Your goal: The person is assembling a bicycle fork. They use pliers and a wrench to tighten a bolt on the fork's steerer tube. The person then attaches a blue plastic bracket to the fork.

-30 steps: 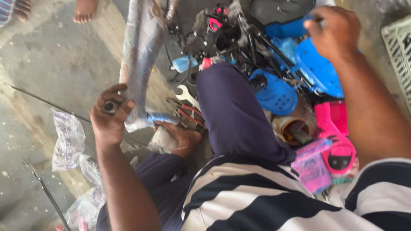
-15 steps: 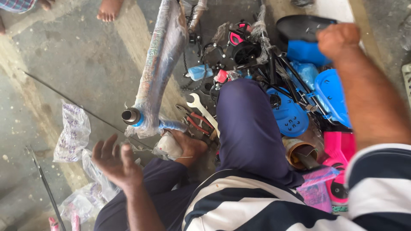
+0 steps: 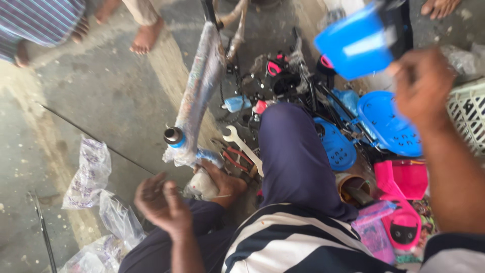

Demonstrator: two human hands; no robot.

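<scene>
My left hand (image 3: 161, 205) hovers open above my lap, fingers apart and holding nothing, just below the end of a plastic-wrapped bicycle frame (image 3: 202, 86). The frame's metal tube end (image 3: 174, 135) points toward me, and my bare foot (image 3: 222, 182) rests by its base. My right hand (image 3: 422, 83) is raised at the upper right, its fingers closed on the edge of a blurred blue plastic part (image 3: 356, 40) with a black piece attached. My knee in dark blue trousers (image 3: 293, 151) lies between the hands.
A silver wrench (image 3: 242, 146) and red-handled pliers (image 3: 230, 157) lie by my foot. Blue plastic seats (image 3: 389, 124), pink parts (image 3: 404, 202) and a white basket (image 3: 467, 119) crowd the right. Plastic bags (image 3: 91, 172) and a thin rod (image 3: 43, 227) lie left. Other people's bare feet (image 3: 146, 35) stand beyond.
My left hand let go of the frame's tube end and dropped toward my lap, opening. My right hand rose from the pile with the blue part.
</scene>
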